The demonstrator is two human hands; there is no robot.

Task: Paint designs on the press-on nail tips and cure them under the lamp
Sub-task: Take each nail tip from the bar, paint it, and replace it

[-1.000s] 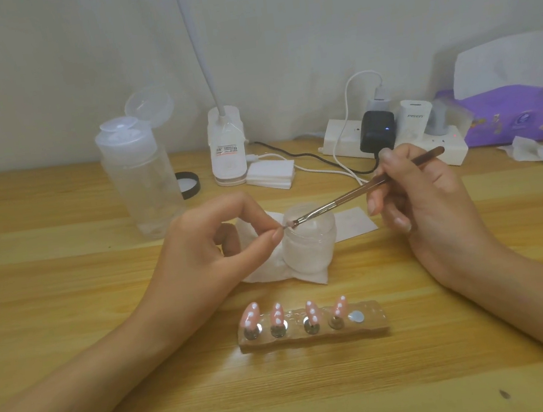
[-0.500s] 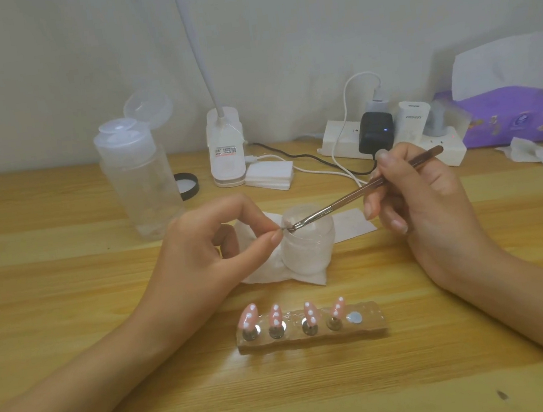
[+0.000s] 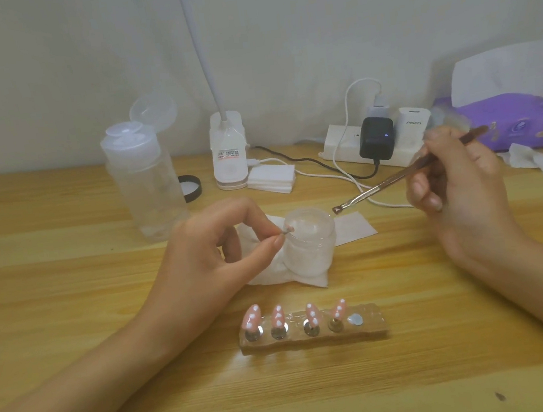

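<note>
A left hand (image 3: 208, 259) pinches a pink nail tip (image 3: 288, 229) between thumb and forefinger over a frosted jar (image 3: 310, 252). Right of that pinch, clear of it, the right hand (image 3: 461, 187) grips a nail brush (image 3: 394, 181). Nearer the person, four dotted tips (image 3: 279, 315) stand on a holder (image 3: 315, 338).

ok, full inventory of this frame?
nail tips: 4, pink with white dots, on stand
stand: 1, brown, front centre, fifth mount bare
loose nail tip: 1, pink, pinched by jar rim
jar: 1, frosted, centre, on white tissue
brush: 1, metal, right of jar, raised
pump bottle: 1, clear, back left, lid open
cap: 1, black, beside bottle
lamp base: 1, white, back centre
pad stack: 1, white, right of lamp base
power strip: 1, white, back right, chargers plugged in
tissue pack: 1, purple, far right
left hand: pinches loose nail tip
right hand: holds brush
</note>
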